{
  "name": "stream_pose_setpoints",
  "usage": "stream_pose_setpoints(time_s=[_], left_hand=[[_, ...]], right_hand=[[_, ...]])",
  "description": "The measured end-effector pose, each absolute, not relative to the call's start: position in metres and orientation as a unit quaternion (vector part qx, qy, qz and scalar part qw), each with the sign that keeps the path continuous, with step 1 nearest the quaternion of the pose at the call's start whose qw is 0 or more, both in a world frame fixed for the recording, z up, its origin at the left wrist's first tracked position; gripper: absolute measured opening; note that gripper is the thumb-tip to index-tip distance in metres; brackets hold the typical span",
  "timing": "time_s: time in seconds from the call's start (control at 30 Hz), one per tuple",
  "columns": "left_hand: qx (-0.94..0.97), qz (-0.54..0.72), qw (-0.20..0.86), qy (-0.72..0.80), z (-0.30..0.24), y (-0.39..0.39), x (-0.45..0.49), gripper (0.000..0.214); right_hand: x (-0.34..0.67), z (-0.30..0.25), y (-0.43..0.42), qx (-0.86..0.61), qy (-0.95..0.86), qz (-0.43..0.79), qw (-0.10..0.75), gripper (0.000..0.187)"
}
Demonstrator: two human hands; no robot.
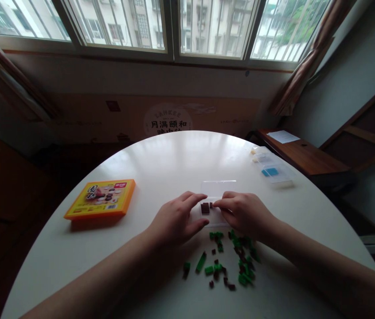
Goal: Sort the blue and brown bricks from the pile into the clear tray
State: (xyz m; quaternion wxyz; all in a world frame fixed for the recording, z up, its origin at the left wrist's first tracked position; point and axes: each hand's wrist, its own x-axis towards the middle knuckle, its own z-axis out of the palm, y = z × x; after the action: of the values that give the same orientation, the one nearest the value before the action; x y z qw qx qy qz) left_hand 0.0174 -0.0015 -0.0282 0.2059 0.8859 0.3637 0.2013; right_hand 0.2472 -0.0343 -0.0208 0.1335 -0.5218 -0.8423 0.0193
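Observation:
A clear plastic box (219, 188) with its lid raised lies in the middle of the white table. Inside its tray sits a dark brown group of small blocks (205, 208), with one tiny brown block (211, 205) just to the right. My left hand (181, 217) is open beside the tray, thumb and index finger apart on the left of the brown group. From the other side, my right hand (245, 213) reaches in, index fingertip at the tiny block and thumb lower down, apart from it. Closer to me, loose green and brown blocks (245, 266) lie scattered.
A yellow and orange boxed game (101, 199) lies on the left of the round table (161, 159). Clear plastic cases (275, 173), one with blue pieces inside, are at the right edge. Beyond stand a wooden desk (310, 153) with paper and a window wall.

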Motion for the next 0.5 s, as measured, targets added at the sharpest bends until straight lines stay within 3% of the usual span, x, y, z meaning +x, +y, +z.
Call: stream_pose_setpoints(time_s=[0.5], left_hand=[[0.886,0.204,0.203,0.364,-0.0283,-0.0008,0.0172,0.049]], right_hand=[[0.2457,-0.0185,-0.0344,-0.530,-0.837,0.038,0.127,0.028]])
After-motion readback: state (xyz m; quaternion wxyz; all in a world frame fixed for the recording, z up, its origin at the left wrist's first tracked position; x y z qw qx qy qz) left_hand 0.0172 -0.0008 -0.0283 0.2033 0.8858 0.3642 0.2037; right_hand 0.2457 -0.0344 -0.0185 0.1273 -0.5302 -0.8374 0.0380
